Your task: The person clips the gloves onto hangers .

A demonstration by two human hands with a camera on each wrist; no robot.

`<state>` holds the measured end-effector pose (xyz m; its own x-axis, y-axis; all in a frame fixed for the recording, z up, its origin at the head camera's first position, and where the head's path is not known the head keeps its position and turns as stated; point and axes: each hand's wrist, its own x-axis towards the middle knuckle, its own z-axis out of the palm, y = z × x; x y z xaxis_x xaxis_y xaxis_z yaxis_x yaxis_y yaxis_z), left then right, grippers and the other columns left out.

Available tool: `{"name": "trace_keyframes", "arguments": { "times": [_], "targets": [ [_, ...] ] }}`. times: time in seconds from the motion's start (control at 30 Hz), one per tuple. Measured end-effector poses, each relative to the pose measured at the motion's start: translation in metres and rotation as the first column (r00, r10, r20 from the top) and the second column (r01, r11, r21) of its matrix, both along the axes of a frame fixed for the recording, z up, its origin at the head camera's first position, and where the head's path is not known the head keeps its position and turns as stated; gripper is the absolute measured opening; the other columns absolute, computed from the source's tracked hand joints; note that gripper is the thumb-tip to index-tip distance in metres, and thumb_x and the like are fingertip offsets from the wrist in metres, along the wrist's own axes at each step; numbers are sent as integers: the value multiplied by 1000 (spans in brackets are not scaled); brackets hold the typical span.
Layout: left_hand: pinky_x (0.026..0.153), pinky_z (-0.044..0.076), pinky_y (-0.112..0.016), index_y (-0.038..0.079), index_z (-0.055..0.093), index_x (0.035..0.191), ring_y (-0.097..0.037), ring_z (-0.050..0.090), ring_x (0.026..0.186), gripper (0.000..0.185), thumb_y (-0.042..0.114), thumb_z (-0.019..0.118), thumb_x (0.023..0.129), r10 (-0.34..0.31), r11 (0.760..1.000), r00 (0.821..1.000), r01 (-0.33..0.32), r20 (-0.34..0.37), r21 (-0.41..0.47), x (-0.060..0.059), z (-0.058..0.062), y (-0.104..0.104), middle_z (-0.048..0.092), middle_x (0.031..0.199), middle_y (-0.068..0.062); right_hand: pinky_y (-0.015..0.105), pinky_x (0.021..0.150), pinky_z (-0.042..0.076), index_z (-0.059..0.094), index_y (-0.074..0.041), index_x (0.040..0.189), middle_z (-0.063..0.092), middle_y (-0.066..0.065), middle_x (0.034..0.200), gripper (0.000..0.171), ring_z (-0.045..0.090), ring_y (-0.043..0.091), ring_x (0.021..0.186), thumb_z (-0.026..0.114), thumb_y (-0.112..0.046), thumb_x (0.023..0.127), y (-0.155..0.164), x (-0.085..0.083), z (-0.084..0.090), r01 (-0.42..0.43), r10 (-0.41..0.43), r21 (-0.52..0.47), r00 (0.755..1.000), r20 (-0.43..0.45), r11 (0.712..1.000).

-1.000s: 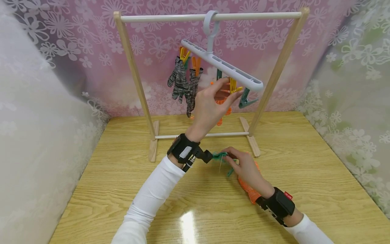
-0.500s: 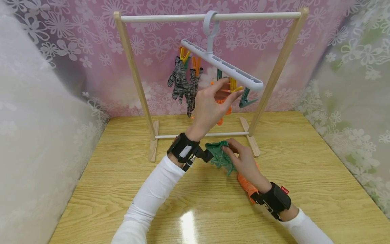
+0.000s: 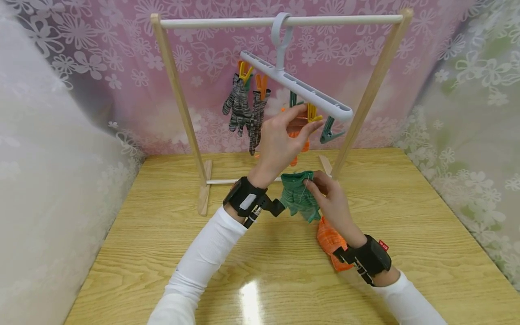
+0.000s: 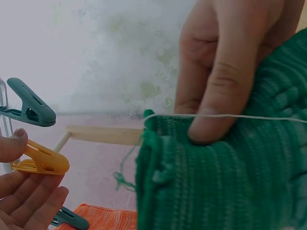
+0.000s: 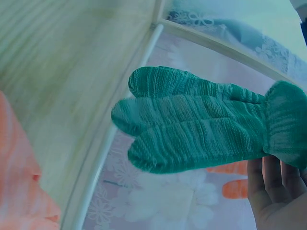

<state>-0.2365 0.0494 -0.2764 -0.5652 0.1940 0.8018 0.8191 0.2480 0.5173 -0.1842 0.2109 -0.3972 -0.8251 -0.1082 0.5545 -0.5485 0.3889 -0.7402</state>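
Note:
My left hand [image 3: 282, 142] is raised to the grey hanger [image 3: 300, 88] and pinches a yellow clothespin [image 3: 312, 113] between thumb and fingers. In the left wrist view, the yellow clothespin [image 4: 48, 160] shows between the thumb and the fingers. Lower down, my right hand [image 3: 333, 203] pinches a green knitted glove [image 3: 298, 194] at its cuff, with the glove's fingers hanging down. A loose pale thread [image 4: 230, 116] crosses the cuff near the right thumb. The green glove is below the left hand, apart from the clothespin. Beside the yellow clothespin hangs a dark green clothespin [image 3: 330, 132] holding nothing.
The hanger hooks onto the white rod [image 3: 219, 23] of a wooden stand [image 3: 178, 90]. Grey-black gloves [image 3: 239, 106] hang at its far end, and an orange glove [image 3: 304, 143] hangs partly behind my left hand. Another orange glove [image 3: 331, 241] lies on the table [image 3: 162, 253] beneath my right forearm.
My right hand has lifted the green glove from near the table toward the hanger, and the glove now hangs more unfolded. My left hand keeps its place at the yellow clothespin.

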Motion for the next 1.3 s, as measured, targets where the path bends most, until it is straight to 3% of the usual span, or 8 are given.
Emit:
{"name": "trace_keyframes", "arguments": {
  "times": [0.13,0.33,0.63,0.87,1.1,1.3],
  "targets": [
    [82,54,-14,-1,70,122,-18,75,90,35,17,77,93,-2,1000,1000,2,0,3,0,1,0,76,104,-13,12,63,46,66,7,101,63,19,81,8,58,10,66,58,6,100,-3,4,17,8,-7,-34,1000,5,999],
    [81,55,-13,-1,71,120,-17,75,89,32,16,76,93,-10,1000,1000,10,2,7,1,3,0,77,103,-13,16,61,42,62,11,98,59,20,80,8,56,11,67,56,7,101,-10,15,42,17,-18,-67,1000,-4,998],
    [80,55,-14,-2,71,119,-19,75,86,32,15,76,93,-2,1000,1000,2,13,3,0,3,-1,76,101,-14,17,60,42,65,6,101,57,16,79,7,55,10,65,59,3,101,-3,-9,21,29,-29,-125,1000,4,992],
    [79,55,-13,-2,71,120,-19,76,85,32,15,76,93,7,1000,1000,-6,15,-6,0,2,-1,77,102,-14,16,72,53,67,5,106,67,7,87,11,65,4,77,62,-4,101,-3,-12,24,21,-24,-149,1000,-13,989],
    [78,55,-14,-1,71,120,-18,75,85,31,15,75,94,2,1000,999,-2,32,-9,0,2,-1,77,102,-13,16,76,55,69,5,109,68,-12,91,14,68,4,82,62,-5,102,-3,-14,28,8,-8,-185,1000,-1,983],
    [77,55,-13,0,72,120,-17,76,85,32,17,76,93,18,1000,999,-17,42,-17,0,4,-2,77,102,-12,17,79,56,70,3,114,70,-15,94,18,70,4,86,63,-7,101,-3,-16,30,7,-8,-209,1000,-2,978]
  ]
}}
